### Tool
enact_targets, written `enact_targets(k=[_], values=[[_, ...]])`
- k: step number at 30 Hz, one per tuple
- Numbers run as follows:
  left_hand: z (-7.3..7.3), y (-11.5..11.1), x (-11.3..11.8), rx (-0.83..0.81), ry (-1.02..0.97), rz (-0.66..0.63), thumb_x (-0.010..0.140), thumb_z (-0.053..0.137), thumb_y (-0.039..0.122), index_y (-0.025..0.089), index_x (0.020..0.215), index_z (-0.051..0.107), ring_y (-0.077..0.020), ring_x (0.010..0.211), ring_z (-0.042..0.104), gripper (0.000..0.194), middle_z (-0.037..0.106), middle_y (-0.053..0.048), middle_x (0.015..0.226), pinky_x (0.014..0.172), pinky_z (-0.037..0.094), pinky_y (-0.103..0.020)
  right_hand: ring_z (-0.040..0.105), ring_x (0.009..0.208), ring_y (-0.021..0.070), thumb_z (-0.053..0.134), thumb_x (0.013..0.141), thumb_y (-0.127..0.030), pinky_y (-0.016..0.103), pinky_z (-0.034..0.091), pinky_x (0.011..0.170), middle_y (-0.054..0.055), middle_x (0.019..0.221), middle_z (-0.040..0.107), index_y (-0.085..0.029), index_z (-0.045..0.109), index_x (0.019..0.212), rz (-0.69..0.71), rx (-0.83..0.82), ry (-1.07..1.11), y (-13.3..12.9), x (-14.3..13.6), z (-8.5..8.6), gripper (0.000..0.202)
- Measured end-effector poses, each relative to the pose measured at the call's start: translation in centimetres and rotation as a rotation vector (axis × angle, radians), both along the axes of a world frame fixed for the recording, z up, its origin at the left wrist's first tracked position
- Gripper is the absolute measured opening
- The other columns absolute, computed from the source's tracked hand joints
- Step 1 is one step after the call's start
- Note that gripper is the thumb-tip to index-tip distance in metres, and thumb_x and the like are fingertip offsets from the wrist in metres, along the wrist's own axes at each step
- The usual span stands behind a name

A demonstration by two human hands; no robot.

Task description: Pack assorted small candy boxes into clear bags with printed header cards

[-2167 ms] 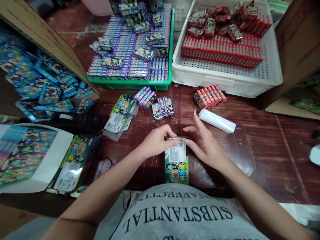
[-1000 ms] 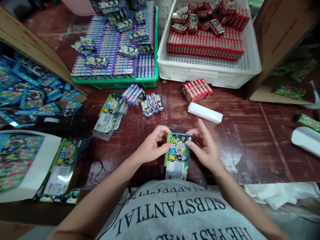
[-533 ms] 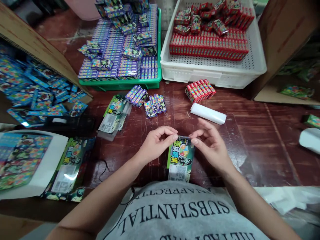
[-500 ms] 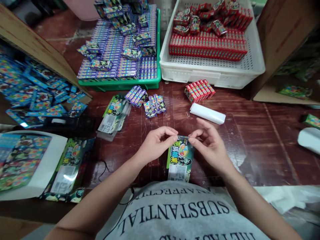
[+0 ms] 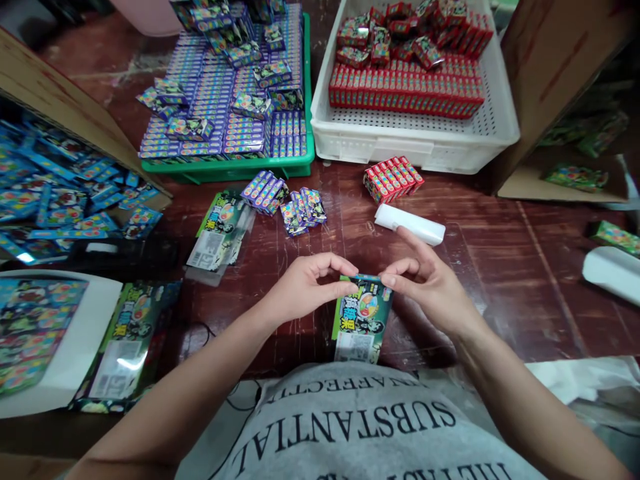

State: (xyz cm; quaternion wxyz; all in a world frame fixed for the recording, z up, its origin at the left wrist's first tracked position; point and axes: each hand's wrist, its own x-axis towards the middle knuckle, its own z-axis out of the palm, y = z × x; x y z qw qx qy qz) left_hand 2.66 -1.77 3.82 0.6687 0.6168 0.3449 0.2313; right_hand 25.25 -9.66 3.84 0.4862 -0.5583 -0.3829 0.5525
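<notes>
A green printed bag (image 5: 361,319) with a cartoon picture and a white label stands on the dark wooden table, just in front of my chest. My left hand (image 5: 305,287) pinches its top edge at the left corner. My right hand (image 5: 429,283) pinches the same edge at the right corner, with the other fingers spread. Something blue shows at the bag's mouth between my fingertips.
Beyond my hands lie loose purple boxes (image 5: 283,199), a row of red boxes (image 5: 393,179) and a white roll (image 5: 410,223). A green tray (image 5: 240,167) of purple boxes and a white crate (image 5: 425,143) of red boxes stand behind. More green bags (image 5: 220,227) lie left.
The bag was turned end for end, so its picture side now sits at the top. Both hands have closed onto its top edge and stay there.
</notes>
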Motion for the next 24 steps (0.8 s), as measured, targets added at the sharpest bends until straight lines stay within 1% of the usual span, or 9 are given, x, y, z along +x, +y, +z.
enact_targets(k=[3, 5, 7, 9, 11, 13, 17, 21, 24], values=[[-0.6, -0.4, 0.0, 0.024, -0.034, 0.025, 0.082, 0.078, 0.026, 0.018, 0.092, 0.073, -0.0176, 0.094, 0.070, 0.014, 0.075, -0.006, 0.103, 0.089, 0.057, -0.036, 0.071, 0.088, 0.0185, 0.077, 0.086, -0.034, 0.043, 0.061, 0.088, -0.001, 0.092, 0.074, -0.035, 0.034, 0.155, 0.099, 0.094, -0.075, -0.6, 1.0, 0.2, 0.082], [-0.7, -0.5, 0.1, 0.034, -0.025, 0.049, 0.083, 0.078, 0.026, 0.018, 0.091, 0.073, -0.0175, 0.094, 0.070, 0.013, 0.075, -0.006, 0.102, 0.089, 0.057, -0.036, 0.069, 0.107, 0.0212, 0.074, 0.088, -0.035, 0.047, 0.057, 0.098, 0.003, 0.110, 0.072, -0.037, 0.045, 0.149, 0.133, 0.177, -0.183, -0.6, 1.8, 0.8, 0.067], [-0.7, -0.5, 0.3, 0.047, -0.014, 0.066, 0.083, 0.078, 0.027, 0.018, 0.091, 0.074, -0.0177, 0.093, 0.071, 0.012, 0.075, -0.007, 0.102, 0.089, 0.058, -0.035, 0.060, 0.123, 0.0247, 0.074, 0.088, -0.035, 0.051, 0.048, 0.109, 0.006, 0.125, 0.066, -0.034, 0.062, 0.130, 0.188, 0.260, -0.361, -0.3, 2.3, 1.7, 0.043], [-0.5, -0.6, 0.5, 0.066, -0.010, 0.069, 0.084, 0.077, 0.026, 0.018, 0.090, 0.074, -0.0178, 0.094, 0.071, 0.011, 0.076, -0.007, 0.102, 0.089, 0.057, -0.035, 0.055, 0.129, 0.0276, 0.073, 0.088, -0.036, 0.053, 0.042, 0.113, 0.007, 0.129, 0.061, -0.030, 0.071, 0.109, 0.295, 0.314, -0.522, 0.2, 2.2, 2.5, 0.022], [-0.4, -0.6, 0.6, 0.084, -0.004, 0.064, 0.085, 0.076, 0.025, 0.017, 0.089, 0.074, -0.0178, 0.093, 0.071, 0.010, 0.076, -0.006, 0.102, 0.089, 0.057, -0.034, 0.055, 0.126, 0.0286, 0.072, 0.089, -0.035, 0.054, 0.043, 0.110, 0.007, 0.125, 0.061, -0.028, 0.070, 0.099, 0.390, 0.326, -0.625, 0.8, 1.7, 3.0, 0.013], [-0.4, -0.6, 0.6, 0.093, 0.004, 0.055, 0.085, 0.076, 0.026, 0.018, 0.089, 0.074, -0.0184, 0.093, 0.071, 0.010, 0.077, -0.007, 0.102, 0.088, 0.058, -0.035, 0.056, 0.123, 0.0286, 0.071, 0.089, -0.033, 0.053, 0.045, 0.106, 0.008, 0.120, 0.062, -0.026, 0.068, 0.094, 0.390, 0.330, -0.712, 1.3, 0.9, 2.9, 0.009], [-0.7, -0.7, 0.6, 0.087, 0.006, 0.070, 0.086, 0.076, 0.028, 0.018, 0.092, 0.074, -0.0201, 0.097, 0.072, 0.012, 0.076, -0.008, 0.106, 0.091, 0.058, -0.037, 0.056, 0.121, 0.0293, 0.071, 0.089, -0.032, 0.053, 0.047, 0.103, 0.009, 0.117, 0.061, -0.027, 0.064, 0.109, 0.306, 0.397, -0.841, 1.6, 0.0, 2.0, 0.022], [-0.7, -1.7, 0.5, 0.068, -0.011, 0.122, 0.085, 0.076, 0.030, 0.018, 0.093, 0.075, -0.0201, 0.097, 0.072, 0.015, 0.076, -0.008, 0.103, 0.094, 0.057, -0.037, 0.063, 0.110, 0.0296, 0.065, 0.093, -0.036, 0.051, 0.053, 0.093, 0.007, 0.114, 0.066, -0.031, 0.069, 0.103, 0.354, 0.476, -0.868, 0.6, 0.6, 1.2, 0.012], [-0.8, -2.1, -0.3, 0.006, -0.099, 0.120, 0.084, 0.077, 0.035, 0.017, 0.098, 0.074, -0.0214, 0.101, 0.071, 0.023, 0.076, -0.009, 0.106, 0.099, 0.054, -0.039, 0.071, 0.091, 0.0273, 0.061, 0.095, -0.041, 0.047, 0.060, 0.076, 0.004, 0.106, 0.074, -0.037, 0.070, 0.115, 0.473, 0.402, -0.767, 0.3, 1.7, -0.1, 0.022]])
